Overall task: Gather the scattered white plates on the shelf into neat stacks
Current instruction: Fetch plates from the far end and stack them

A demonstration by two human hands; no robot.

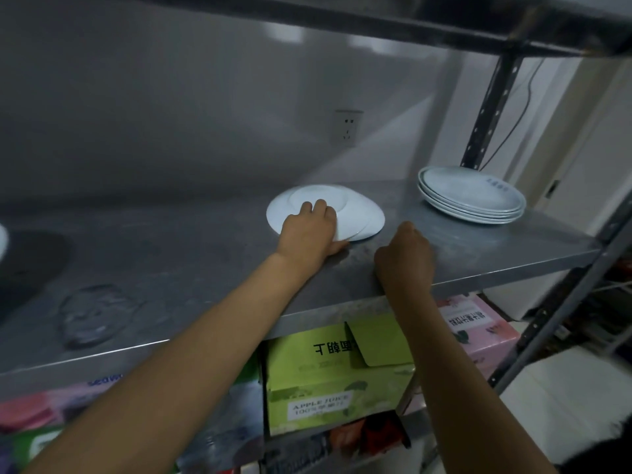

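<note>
Two or three white plates lie overlapped and askew in the middle of the steel shelf. My left hand grips their near edge, fingers on top and thumb underneath. My right hand hovers just right of them over the shelf, fingers curled with nothing in them. A neat stack of several white plates stands at the back right by the upright post. The rim of another white dish shows at the far left edge.
A clear glass dish sits front left on the shelf, beside a dark round patch. A wall socket is behind. A green apple-juice carton and pink box sit below.
</note>
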